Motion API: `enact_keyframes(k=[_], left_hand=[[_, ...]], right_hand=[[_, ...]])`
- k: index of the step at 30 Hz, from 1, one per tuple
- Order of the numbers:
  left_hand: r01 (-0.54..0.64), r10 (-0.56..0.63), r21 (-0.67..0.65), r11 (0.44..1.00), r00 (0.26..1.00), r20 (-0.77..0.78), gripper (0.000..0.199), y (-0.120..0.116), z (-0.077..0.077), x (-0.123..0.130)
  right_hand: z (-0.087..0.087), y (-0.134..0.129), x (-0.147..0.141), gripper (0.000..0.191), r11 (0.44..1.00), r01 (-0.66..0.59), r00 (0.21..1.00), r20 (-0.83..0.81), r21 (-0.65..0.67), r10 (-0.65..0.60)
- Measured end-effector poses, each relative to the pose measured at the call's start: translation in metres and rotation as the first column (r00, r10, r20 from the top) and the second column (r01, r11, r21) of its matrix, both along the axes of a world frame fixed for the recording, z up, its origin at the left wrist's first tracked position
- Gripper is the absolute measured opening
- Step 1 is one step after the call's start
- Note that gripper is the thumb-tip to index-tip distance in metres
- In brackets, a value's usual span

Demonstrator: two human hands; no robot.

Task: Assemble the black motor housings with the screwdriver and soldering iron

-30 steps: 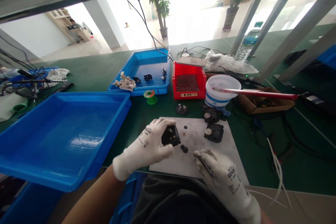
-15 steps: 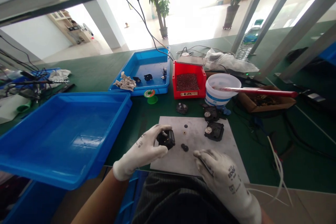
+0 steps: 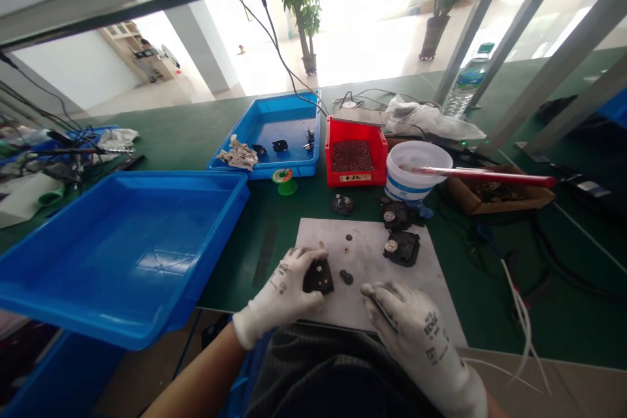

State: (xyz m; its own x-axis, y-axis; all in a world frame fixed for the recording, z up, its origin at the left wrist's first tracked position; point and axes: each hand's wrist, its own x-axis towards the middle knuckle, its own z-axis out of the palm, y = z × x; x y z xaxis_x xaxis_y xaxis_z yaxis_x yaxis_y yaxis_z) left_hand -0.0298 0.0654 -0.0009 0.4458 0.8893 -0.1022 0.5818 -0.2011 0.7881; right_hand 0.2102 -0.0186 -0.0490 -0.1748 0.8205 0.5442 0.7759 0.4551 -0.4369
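My left hand (image 3: 291, 287), in a white glove, grips a black plastic housing (image 3: 318, 276) by its edges over the white sheet (image 3: 365, 310). Small brass-coloured and silvery spots show on the housing's upturned face. My right hand (image 3: 409, 320), also gloved, rests at the sheet's near right with fingers curled together. A thin dark edge shows between its fingers; I cannot make out what it is. Between the hands lie small black round parts (image 3: 346, 277). Farther up the sheet are a black disc (image 3: 349, 237) and a tiny brass-coloured ring (image 3: 346, 250).
Black gear assemblies (image 3: 401, 249) sit at the sheet's right. Behind stand a red bin (image 3: 356, 177) of brown granules, a white bucket (image 3: 411, 189) with a red-handled tool across it, and a solder spool (image 3: 285, 183). A large blue tray (image 3: 122, 228) fills the left.
My left hand has moved slightly right and nearer to me, turning the housing so a flat face with small metal spots points up. My right hand has hardly moved.
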Motion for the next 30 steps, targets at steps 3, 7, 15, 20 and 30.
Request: enact_keyframes(k=[3,7,15,20,30], left_hand=[[-0.049,0.075,-0.144,0.988,0.98,0.182,0.065,0.003,0.001,-0.014],[-0.109,0.287,-0.347,0.931,0.807,0.516,0.071,-0.007,0.004,-0.032],[-0.051,0.472,-0.501,0.864,0.43,0.77,0.071,-0.047,-0.036,-0.029],[-0.016,0.479,-0.525,0.851,0.436,0.762,0.072,-0.05,-0.054,-0.027],[-0.028,0.455,-0.508,0.861,0.489,0.744,0.081,-0.049,-0.054,-0.031]], right_hand=[[-0.001,0.001,0.002,0.02,1.0,0.002,1.0,0.013,0.02,-0.003],[-0.003,0.006,0.004,0.022,1.0,0.011,0.999,0.043,0.02,-0.012],[-0.001,0.036,-0.011,0.014,0.991,0.016,0.976,0.219,-0.134,0.014],[0.0,0.05,-0.024,0.012,0.99,0.019,0.936,0.352,-0.137,0.031],[0.011,0.055,-0.021,0.016,0.992,0.034,0.901,0.433,-0.125,0.023]])
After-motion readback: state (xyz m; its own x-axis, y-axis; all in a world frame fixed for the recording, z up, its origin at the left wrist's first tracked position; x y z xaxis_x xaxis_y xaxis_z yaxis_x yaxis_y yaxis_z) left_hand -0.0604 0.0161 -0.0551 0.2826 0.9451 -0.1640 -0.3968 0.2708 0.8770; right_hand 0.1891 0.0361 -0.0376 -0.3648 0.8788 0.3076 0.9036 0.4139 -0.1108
